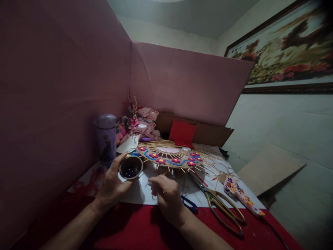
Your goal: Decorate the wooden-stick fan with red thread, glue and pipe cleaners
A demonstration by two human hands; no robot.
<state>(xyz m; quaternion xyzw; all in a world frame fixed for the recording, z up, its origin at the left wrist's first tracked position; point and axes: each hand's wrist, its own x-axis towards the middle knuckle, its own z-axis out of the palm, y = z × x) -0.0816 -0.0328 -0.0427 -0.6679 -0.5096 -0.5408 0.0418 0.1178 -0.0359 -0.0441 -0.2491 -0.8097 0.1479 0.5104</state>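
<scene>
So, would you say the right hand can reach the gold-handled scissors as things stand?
Probably yes: the gold-handled scissors lie to the right of the right hand, handles uncovered; the small blue handle between them hardly seems in the way.

red-clothed table [125,225]; white sheet [142,195] spread over it; gold-handled scissors [213,198] lie across both

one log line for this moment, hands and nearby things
left hand: holds round cup, dark inside | right hand: curled, contents unclear | ahead: flower-trimmed disc | right side: gold-handled scissors
</scene>
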